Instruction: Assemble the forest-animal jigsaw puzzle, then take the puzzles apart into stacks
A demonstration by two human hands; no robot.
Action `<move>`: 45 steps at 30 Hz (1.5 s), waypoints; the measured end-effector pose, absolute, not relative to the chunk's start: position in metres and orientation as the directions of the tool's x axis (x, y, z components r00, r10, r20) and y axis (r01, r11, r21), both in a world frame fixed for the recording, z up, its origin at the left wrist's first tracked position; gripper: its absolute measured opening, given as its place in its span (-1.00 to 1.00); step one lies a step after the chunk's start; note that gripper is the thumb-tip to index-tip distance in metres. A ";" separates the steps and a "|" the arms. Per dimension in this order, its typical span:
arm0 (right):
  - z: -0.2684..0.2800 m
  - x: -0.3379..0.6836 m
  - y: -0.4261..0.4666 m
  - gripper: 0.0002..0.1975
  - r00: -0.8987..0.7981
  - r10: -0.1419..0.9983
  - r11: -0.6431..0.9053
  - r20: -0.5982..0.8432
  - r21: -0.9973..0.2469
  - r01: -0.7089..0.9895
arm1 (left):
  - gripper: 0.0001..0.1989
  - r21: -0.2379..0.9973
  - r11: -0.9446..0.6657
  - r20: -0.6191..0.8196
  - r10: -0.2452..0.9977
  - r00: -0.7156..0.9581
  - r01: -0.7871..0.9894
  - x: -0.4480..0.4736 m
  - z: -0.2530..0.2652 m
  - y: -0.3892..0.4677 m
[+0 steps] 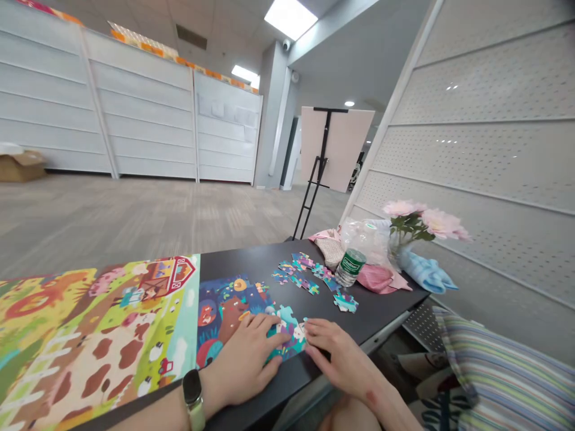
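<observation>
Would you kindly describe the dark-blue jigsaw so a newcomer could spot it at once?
On the black table, find the bright farm picture with a brown-patched cow. Just right of it, partly under the left hand, lies the dark-blue jigsaw, set apart by its brown bear.

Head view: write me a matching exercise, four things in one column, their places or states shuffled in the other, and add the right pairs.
Column one
1. Clear plastic bottle with a green label
2. Person's left hand
3. Large pale-pink flowers
4. Multicoloured striped fabric cushion

Column two
A. In a clear vase
B. On the colourful blue-and-teal puzzle, a pale-green-banded watch at its wrist
C. Off the dark table, at lower right
D. Upright beside loose puzzle pieces

Pairs: 1-D, 2-B, 3-A, 4-C
</observation>
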State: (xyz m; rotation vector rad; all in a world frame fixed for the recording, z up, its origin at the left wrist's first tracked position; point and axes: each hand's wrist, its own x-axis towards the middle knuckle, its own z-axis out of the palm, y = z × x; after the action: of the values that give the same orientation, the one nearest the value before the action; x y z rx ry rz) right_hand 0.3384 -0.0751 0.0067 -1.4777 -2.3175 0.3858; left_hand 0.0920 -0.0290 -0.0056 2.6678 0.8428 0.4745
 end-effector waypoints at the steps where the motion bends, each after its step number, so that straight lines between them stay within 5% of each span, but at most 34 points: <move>1: 0.003 0.338 -0.073 -0.74 -0.339 0.926 0.377 0.167 -0.448 0.811 | -0.62 0.378 -0.780 0.218 0.598 0.771 0.498 0.092 -0.006 -0.029; 8: -0.006 0.342 -0.067 -0.76 -0.210 0.965 0.264 0.159 -0.586 0.766 | -0.62 0.376 -0.785 0.221 0.592 0.775 0.493 0.090 -0.009 -0.028; 14: -0.004 0.342 -0.021 -0.79 -0.214 0.948 0.305 0.237 -0.475 0.825 | -0.65 0.390 -0.769 0.222 0.613 0.758 0.506 0.091 -0.009 -0.028; 20: -0.024 0.335 0.067 -0.54 -0.098 0.950 0.209 0.297 -0.368 0.906 | -0.66 0.393 -0.770 0.223 0.610 0.760 0.503 0.091 -0.011 -0.027; 27: -0.040 0.303 0.094 -0.50 -0.235 0.936 0.320 0.263 -0.350 0.881 | -0.60 0.358 -0.789 0.190 0.585 0.788 0.500 0.094 -0.024 -0.016; 31: -0.022 0.337 0.127 -0.58 -0.061 0.957 0.169 0.284 -0.375 0.911 | -0.59 0.355 -0.794 0.205 0.581 0.788 0.494 0.095 -0.029 -0.013; 45: 0.004 0.390 0.198 -0.65 0.199 0.969 -0.248 -0.148 -0.556 0.793 | -0.59 0.370 -0.800 0.203 0.565 0.799 0.472 0.094 -0.025 -0.008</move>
State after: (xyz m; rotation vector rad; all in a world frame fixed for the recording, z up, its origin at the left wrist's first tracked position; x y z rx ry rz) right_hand 0.3903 0.1979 0.0043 -2.1239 -1.6516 0.6783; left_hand 0.0944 -0.0075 -0.0246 2.6863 0.7944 0.4407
